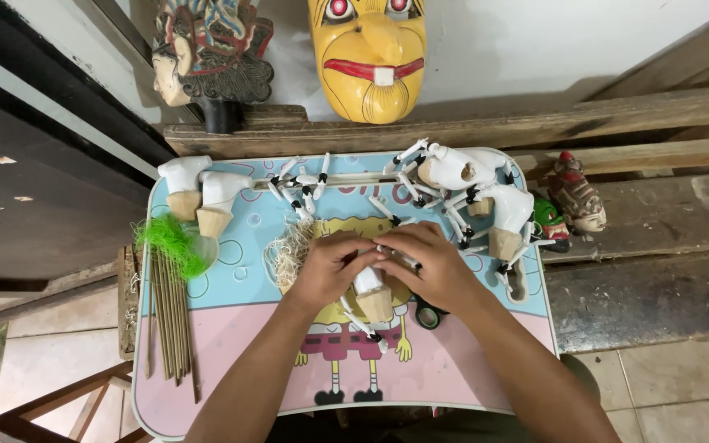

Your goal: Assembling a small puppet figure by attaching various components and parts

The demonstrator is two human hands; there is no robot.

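Note:
Both my hands meet at the middle of a small cartoon-printed table. My left hand and my right hand together grip a white-painted wooden puppet body with a bare wood base; a thin white jointed arm dangles below it. A tuft of pale raffia fibre lies just left of my left hand. A black tape roll peeks out under my right wrist.
Two white puppet torsos stand at the table's back left, above green fibre and several thin sticks. More white puppet bodies with jointed arms crowd the back right. A yellow mask, a carved head and small painted heads rest on wooden planks.

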